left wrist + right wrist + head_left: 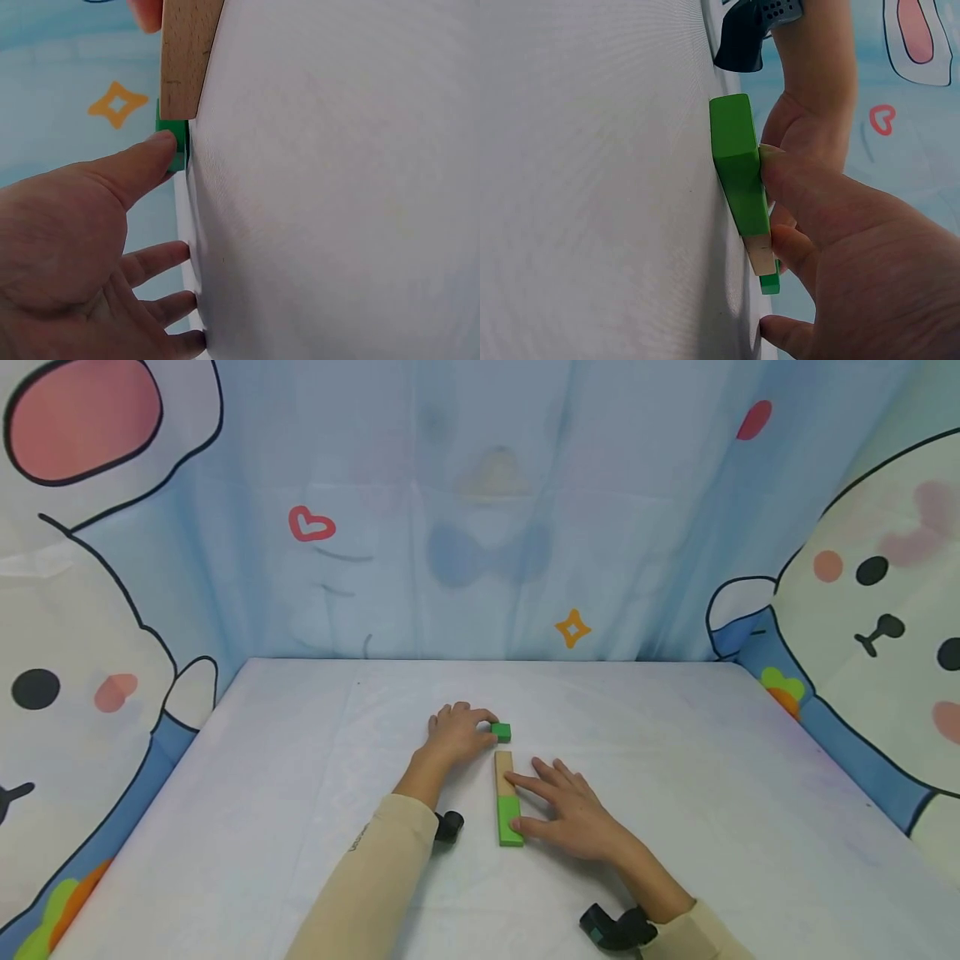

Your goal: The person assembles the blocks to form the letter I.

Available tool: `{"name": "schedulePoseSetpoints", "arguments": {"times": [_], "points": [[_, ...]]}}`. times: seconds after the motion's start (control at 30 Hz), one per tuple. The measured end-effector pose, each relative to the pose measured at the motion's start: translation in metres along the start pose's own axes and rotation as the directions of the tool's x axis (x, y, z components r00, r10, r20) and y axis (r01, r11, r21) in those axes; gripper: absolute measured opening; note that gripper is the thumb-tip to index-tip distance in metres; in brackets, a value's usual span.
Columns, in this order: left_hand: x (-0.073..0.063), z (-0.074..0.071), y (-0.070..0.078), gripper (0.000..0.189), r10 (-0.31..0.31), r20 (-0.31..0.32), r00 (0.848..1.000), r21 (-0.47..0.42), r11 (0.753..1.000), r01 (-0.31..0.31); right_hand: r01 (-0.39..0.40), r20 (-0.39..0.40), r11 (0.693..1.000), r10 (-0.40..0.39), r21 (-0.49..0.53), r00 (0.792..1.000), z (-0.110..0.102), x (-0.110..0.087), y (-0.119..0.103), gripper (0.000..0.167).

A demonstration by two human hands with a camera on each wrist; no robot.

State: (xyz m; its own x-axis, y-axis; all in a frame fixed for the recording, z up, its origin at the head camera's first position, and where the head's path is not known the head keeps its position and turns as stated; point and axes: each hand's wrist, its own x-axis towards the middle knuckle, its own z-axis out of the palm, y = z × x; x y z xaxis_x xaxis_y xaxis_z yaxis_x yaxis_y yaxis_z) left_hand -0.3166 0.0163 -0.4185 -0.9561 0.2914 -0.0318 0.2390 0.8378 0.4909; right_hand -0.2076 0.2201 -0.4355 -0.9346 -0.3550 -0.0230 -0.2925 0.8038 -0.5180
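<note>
A small dark green block (pixel 502 732) sits on the table beyond a row of two blocks. My left hand (pixel 459 732) pinches it from the left between thumb and index finger, the other fingers spread on the cloth. In the row, a plain wooden block (pixel 505 772) lies end to end with a light green block (pixel 510 821). From the right side, my right hand (pixel 573 814) touches the row: the thumb meets the light green block and the extended index finger the wooden one. A gap separates the dark green block from the row in the head view.
White cloth covers the table (pixel 712 760). A blue curtain (pixel 480 527) with cartoon animals hangs behind and along both sides. Black wrist cameras sit on the left wrist (pixel 448 827) and the right wrist (pixel 618 929).
</note>
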Motion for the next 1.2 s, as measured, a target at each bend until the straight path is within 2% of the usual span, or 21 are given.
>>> {"name": "schedulePoseSetpoints", "arguments": {"times": [0.67,0.9,1.0,1.2], "points": [[-0.003,0.0,0.003,0.042,-0.016,-0.005,1.0,0.015,1.0,0.016,0.004,0.001,1.0,-0.004,-0.015,1.0,-0.001,0.0,-0.001,0.067],[-0.008,-0.007,-0.002,0.056,-0.004,0.02,1.0,-0.003,1.0,0.004,0.012,-0.006,1.0,-0.012,-0.017,1.0,0.001,0.002,-0.002,0.067],[-0.01,-0.011,-0.006,0.057,0.011,0.035,0.999,-0.01,1.0,-0.011,0.016,-0.01,1.0,-0.017,-0.015,1.0,0.002,0.002,-0.003,0.067],[-0.014,-0.016,-0.012,0.056,0.037,0.075,0.997,0.031,0.999,-0.039,-0.005,-0.008,1.0,0.005,-0.021,1.0,0.0,0.003,-0.004,0.067]]}}
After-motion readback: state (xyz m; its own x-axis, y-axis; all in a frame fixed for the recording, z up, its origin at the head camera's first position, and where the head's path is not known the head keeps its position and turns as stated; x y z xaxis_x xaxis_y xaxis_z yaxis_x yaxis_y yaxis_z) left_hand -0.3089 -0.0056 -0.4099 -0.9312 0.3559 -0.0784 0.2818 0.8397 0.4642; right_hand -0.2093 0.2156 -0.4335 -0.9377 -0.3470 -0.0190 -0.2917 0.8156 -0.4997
